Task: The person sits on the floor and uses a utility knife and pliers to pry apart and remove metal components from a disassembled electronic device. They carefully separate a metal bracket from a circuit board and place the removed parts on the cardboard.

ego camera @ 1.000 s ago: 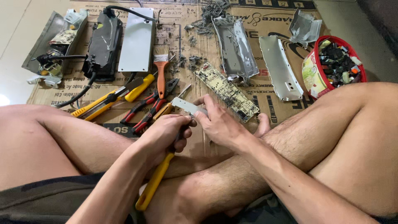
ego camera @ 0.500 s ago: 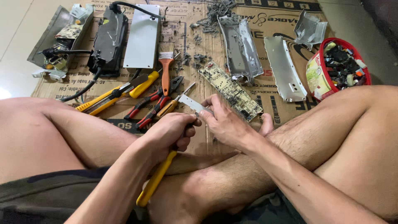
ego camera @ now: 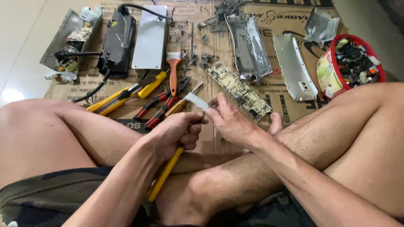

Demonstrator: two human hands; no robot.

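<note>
Beyond hands: pliers (ego camera: 162, 110), brush (ego camera: 173, 66), circuit board (ego camera: 240, 90).

Yellow-handled tool (ego camera: 165, 174) near; red-black pliers (ego camera: 162, 110); orange-handled brush (ego camera: 173, 67); red-rimmed bowl (ego camera: 336, 67) far right; pale green circuit board (ego camera: 238, 90); camouflage shorts (ego camera: 38, 197).

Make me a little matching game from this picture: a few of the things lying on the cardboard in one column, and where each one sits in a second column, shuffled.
Things:
1. Red-rimmed bowl of small parts
2. Brush with the orange handle
3. Green circuit board
4. Yellow-handled tool

Places:
A. Held in the left hand, handle pointing back toward the body
B. Far right, next to the knee
C. Middle of the cardboard, above the red-handled pliers
D. Just beyond the right hand

Pairs: 1-B, 2-C, 3-D, 4-A
</note>
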